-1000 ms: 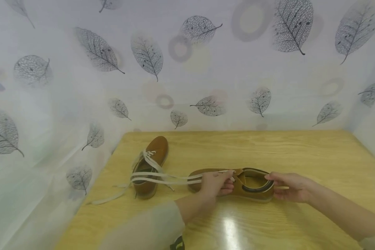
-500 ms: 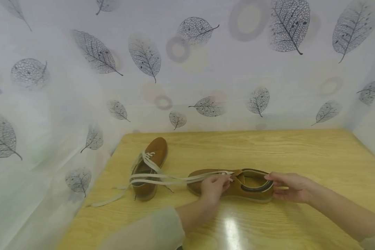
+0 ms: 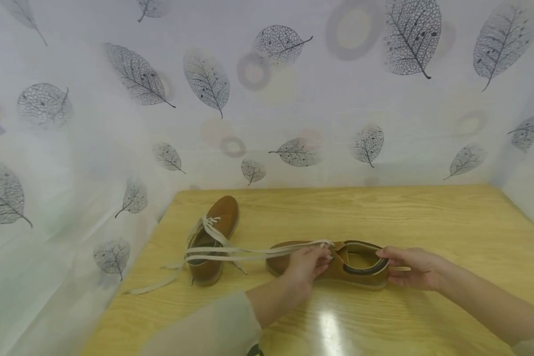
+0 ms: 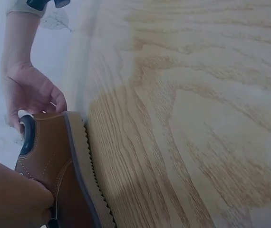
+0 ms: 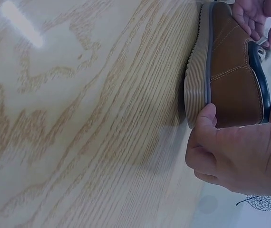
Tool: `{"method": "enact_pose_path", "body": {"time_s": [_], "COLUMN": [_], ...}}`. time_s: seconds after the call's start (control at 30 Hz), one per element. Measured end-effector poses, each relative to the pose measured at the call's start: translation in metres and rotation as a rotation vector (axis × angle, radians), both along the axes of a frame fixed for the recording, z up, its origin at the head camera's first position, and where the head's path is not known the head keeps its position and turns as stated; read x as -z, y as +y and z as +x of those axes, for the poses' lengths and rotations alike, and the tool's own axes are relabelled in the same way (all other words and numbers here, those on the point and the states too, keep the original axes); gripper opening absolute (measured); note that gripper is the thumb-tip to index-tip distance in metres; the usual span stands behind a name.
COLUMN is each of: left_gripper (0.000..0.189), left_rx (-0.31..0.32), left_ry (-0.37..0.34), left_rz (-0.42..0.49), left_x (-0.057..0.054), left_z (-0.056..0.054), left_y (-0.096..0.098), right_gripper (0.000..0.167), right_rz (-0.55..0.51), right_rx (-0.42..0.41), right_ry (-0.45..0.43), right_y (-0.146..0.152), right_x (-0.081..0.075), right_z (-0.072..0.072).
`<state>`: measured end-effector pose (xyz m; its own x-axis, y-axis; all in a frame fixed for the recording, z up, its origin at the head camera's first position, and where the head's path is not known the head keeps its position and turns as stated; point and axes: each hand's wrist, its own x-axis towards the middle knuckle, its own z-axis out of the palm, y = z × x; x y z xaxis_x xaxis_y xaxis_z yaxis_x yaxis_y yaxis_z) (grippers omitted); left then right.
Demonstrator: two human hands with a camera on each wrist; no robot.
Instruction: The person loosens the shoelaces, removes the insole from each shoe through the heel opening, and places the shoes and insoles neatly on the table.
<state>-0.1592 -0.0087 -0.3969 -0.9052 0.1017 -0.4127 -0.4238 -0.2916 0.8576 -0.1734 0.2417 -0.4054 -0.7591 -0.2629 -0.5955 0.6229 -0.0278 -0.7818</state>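
A brown shoe (image 3: 358, 281) with a dark padded collar lies sideways on the table, toe to the left and heel to the right. My right hand (image 3: 416, 267) grips it at the heel, thumb at the collar's rim and other fingers against the back. Over the front of the opening, my left hand (image 3: 306, 267) pinches the cream shoelace (image 3: 258, 257) near the eyelets. In the right wrist view a bit of pale lace (image 5: 261, 41) shows at the left hand's fingertips. The left hand hides most of the eyelets.
A second brown shoe (image 3: 228, 210), toe pointing away, stands on the left of the wooden table (image 3: 427, 212). Long lace ends stretch across it and trail onto the wood. Leaf-patterned white sheeting (image 3: 320, 99) surrounds the table's back and sides.
My left hand has shifted slightly over the eyelets, and the lace at its fingertips lies differently. The right hand keeps its hold on the heel; both shoes stay in place.
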Motion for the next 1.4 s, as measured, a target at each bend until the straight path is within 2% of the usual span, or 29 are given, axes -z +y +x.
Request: {"method": "enact_pose_path", "body": {"time_s": [0.2,0.33,0.5,0.67,0.77,1.0,1.4], "left_gripper": [0.016,0.014,0.013,0.012,0.011,0.008,0.006], "left_rx": [-0.061,-0.074,-0.110,-0.179,-0.223,-0.296,-0.365], "left_ry": [-0.163,-0.187,-0.191,-0.205,-0.228,-0.238,-0.263], "left_rz": [0.425,0.547,0.604,0.579,0.590,0.694,0.779], "left_x": [-0.007,-0.009,-0.009,-0.008,-0.008,-0.010,-0.024], "left_z": [-0.006,-0.009,-0.010,-0.013,-0.016,-0.026,-0.026], "left_y": [-0.017,-0.019,-0.015,-0.017,-0.023,-0.043,-0.073], "right_gripper": [0.009,0.009,0.010,0.010,0.010,0.018,0.011], "right_rz": [0.014,0.024,0.025,0.004,0.003,0.027,0.020], "right_rx": [-0.032,-0.029,-0.014,-0.020,-0.026,-0.021,-0.036], "right_ry": [0.027,0.030,0.023,0.026,0.031,0.021,0.031], "right_y": [-0.001,0.001,0.002,0.001,0.000,0.003,0.004], "right_x": [0.002,0.003,0.004,0.004,0.003,0.001,0.000], "right_z": [0.000,0.000,-0.001,0.000,0.000,0.000,-0.001]}}
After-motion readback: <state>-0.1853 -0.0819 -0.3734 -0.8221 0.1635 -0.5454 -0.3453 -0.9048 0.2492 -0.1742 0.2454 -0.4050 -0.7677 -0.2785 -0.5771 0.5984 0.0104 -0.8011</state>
